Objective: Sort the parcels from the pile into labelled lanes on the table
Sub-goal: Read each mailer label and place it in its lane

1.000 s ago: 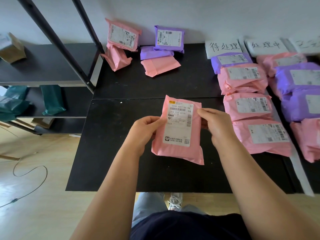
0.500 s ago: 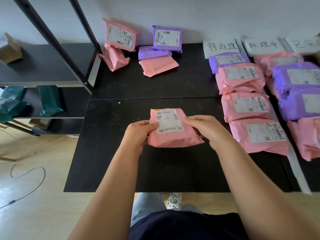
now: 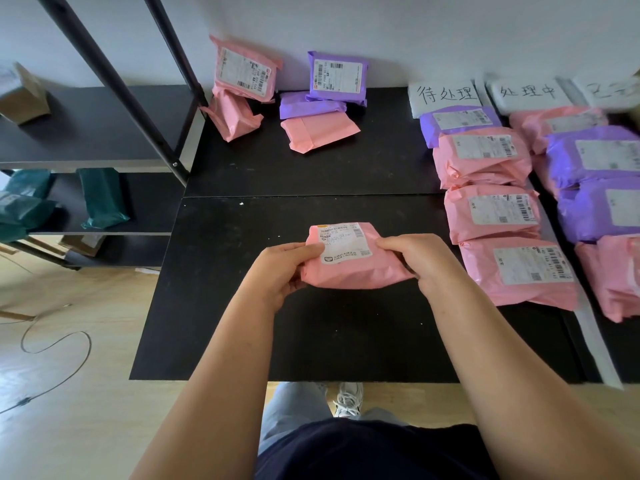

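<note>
A pink parcel (image 3: 349,261) with a white label lies nearly flat, low over the middle of the black table (image 3: 225,306). My left hand (image 3: 280,271) grips its left edge and my right hand (image 3: 415,259) grips its right edge. The pile of pink and purple parcels (image 3: 311,102) sits at the back against the wall. To the right, a lane under a white handwritten label (image 3: 445,95) holds a purple and three pink parcels (image 3: 491,213). A second lane label (image 3: 528,93) heads a row of pink and purple parcels (image 3: 595,174).
A black metal shelf (image 3: 86,126) stands to the left with green parcels (image 3: 100,197) and a cardboard box (image 3: 20,98) on it. A white strip (image 3: 588,323) divides the two lanes. A cable (image 3: 52,358) lies on the wooden floor.
The pink parcel was held upright with its label facing me; both hands have tipped it flat and lowered it toward the table, shifting slightly right.
</note>
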Tool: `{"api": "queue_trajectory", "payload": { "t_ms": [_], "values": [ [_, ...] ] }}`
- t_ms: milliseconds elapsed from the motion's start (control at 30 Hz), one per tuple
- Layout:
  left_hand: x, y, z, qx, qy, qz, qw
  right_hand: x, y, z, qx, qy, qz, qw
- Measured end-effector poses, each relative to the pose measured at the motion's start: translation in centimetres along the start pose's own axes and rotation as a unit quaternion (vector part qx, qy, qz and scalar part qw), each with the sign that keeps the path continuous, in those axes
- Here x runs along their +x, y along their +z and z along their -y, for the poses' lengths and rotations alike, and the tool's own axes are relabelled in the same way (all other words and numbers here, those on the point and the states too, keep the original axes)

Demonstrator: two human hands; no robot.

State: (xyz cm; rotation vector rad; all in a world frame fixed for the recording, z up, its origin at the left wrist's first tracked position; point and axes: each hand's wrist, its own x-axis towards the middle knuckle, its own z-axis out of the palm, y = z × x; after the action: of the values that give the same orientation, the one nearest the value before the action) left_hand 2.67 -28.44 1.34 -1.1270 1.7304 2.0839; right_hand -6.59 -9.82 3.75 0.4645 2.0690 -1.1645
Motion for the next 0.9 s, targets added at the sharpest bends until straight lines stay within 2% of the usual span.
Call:
{"api": "queue_trajectory", "payload": {
  "t_ms": [100,233,367,467,567,700,900],
  "values": [
    [-0.2,0.0,-0.1,0.042,-0.004,0.001,0.999,0.3,-0.1,0.1,0.041,0.029,-0.013,0.999],
    [0.1,0.2,-0.5,-0.001,-0.019,-0.033,0.999,0.6,0.1,-0.3,0.080,0.035,-0.016,0.996],
    [0.1,0.2,-0.7,-0.007,-0.012,-0.036,0.999,0.4,0.0,0.2,0.064,0.026,-0.017,0.997],
    [-0.2,0.1,-1.0,0.010,0.019,-0.012,1.000,-0.1,0.0,0.1,0.028,-0.045,-0.028,0.998],
    [-0.6,0.1,-1.6,0.042,0.055,-0.006,0.998,-0.6,-0.3,-0.3,0.068,-0.125,-0.019,0.990],
    [-1.7,0.5,-2.8,0.071,0.108,-0.016,0.991,-0.8,-1.1,-0.3,0.078,-0.184,0.002,0.980],
    [-3.9,1.1,-4.9,0.020,0.174,-0.024,0.984,-1.9,-3.0,0.2,0.149,-0.243,0.085,0.955]
  ]
}}
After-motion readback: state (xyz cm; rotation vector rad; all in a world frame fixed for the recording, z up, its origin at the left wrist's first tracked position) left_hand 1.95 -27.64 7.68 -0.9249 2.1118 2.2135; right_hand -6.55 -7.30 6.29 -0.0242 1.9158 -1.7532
